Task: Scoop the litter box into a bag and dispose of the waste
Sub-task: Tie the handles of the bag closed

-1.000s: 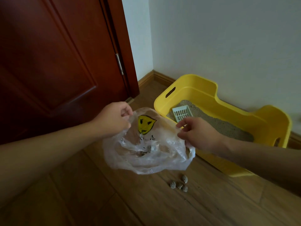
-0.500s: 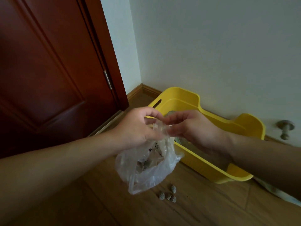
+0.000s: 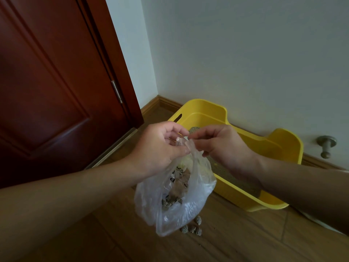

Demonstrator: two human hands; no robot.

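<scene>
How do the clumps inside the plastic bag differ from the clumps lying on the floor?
The clumps in the bag sit heaped at the bottom of the plastic bag, pinched at its top by the left hand and right hand; the clumps on the floor lie bare on the wooden boards. The bagged ones show only through plastic; the floor ones, about four, form a loose cluster. Both are grey-brown, rounded lumps.

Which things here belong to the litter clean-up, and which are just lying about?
Job: plastic bag, pinched at the top by left hand and right hand; yellow litter box; waste clumps on the floor.
Just there: door; door stop.
</scene>
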